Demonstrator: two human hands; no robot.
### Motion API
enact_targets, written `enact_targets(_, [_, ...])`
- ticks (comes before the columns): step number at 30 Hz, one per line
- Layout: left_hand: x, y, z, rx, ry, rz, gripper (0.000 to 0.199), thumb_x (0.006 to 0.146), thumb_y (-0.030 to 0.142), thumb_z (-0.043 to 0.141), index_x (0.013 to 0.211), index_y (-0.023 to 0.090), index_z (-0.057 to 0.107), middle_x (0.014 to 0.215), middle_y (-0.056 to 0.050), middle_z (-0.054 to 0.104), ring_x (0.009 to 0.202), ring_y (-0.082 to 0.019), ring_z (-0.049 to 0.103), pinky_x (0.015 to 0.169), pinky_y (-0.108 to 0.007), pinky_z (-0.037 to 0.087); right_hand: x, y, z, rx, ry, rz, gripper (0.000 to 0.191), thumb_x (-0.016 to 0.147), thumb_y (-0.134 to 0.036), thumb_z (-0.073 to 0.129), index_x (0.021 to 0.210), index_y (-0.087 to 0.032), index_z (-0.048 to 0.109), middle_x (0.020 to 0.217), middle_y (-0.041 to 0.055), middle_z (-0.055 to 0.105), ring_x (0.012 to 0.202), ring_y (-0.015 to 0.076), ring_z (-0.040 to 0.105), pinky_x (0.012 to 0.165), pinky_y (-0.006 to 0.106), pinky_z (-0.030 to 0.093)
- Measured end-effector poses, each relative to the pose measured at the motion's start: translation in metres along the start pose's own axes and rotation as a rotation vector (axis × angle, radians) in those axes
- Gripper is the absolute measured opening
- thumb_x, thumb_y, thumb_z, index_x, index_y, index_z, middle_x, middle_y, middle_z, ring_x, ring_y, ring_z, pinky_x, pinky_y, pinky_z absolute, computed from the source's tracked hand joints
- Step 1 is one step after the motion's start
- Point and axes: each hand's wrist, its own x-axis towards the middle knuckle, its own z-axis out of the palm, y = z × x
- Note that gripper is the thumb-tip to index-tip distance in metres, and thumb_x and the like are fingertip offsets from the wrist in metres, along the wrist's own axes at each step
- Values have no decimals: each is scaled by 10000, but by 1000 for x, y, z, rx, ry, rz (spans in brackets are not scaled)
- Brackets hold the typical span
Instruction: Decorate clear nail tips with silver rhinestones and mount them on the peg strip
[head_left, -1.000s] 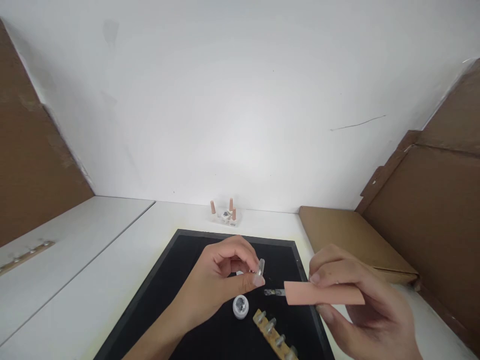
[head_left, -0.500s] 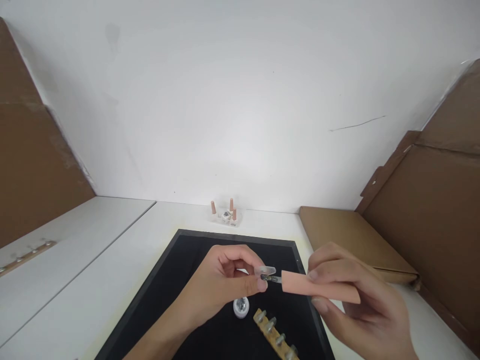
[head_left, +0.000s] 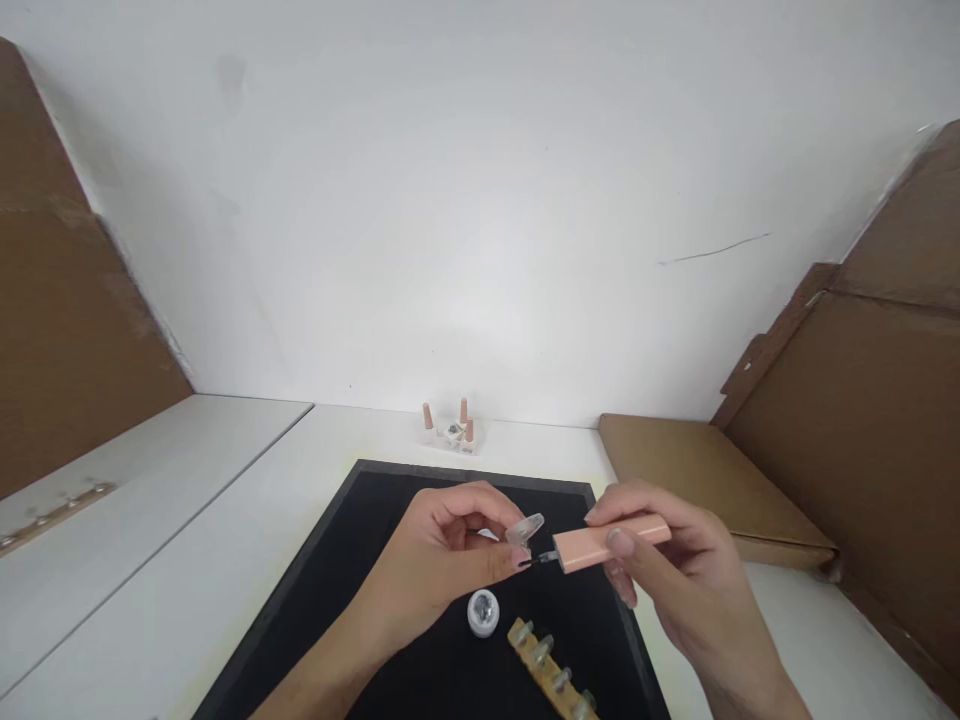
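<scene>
Between thumb and fingers, my left hand (head_left: pixel 457 545) pinches a clear nail tip (head_left: pixel 526 528) above the black mat. My right hand (head_left: pixel 667 560) is closed on a pink brush handle (head_left: pixel 600 543), held nearly level. The dark brush end (head_left: pixel 536 561) reaches to my left thumb, just below the nail tip; whether it touches is hard to tell. Under my hands sit a small white pot (head_left: pixel 483 612) with silvery contents and a wooden strip (head_left: pixel 541 668) bearing several clear pieces.
The black mat (head_left: pixel 420 650) lies on a white table. Behind it stands a clear holder (head_left: pixel 455 437) with pink-capped bottles. A flat cardboard box (head_left: pixel 690 470) is at right, another wooden strip (head_left: pixel 56 515) at far left. Cardboard panels flank both sides.
My right hand has turned and shifted left with the brush handle, which now tilts up to the right. The nail tip is tilted more upward, and the brush end sits lower against it.
</scene>
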Motion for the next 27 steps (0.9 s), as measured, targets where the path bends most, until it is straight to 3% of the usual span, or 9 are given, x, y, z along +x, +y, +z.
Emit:
enact_targets(2, [0,0,0,-2,2,-15,105,672,93,830,724,171,783,746,-7,704,666,-99,611,607,-186,487,1,2,1,29,-7,65,237,824,-414,698,752,-190,721,493,-29,545,352,71,463,324,167,400])
enact_targets(8, [-2,-2,1,21,-16,-7,161,680,19,788,704,177,778,734,7,682,675,-94,602,617,-184,480,-1,2,-1,26,31,81,201,827,-388,701,741,-207,721,465,-39,555,356,61,489,340,137,423])
enact_targets(27, [-2,-1,4,29,-61,2,146,693,14,782,691,160,771,712,10,651,654,-82,581,599,-171,460,-2,-2,6,-146,128,-33,172,823,-300,681,674,-216,694,428,-53,550,341,66,457,349,159,360])
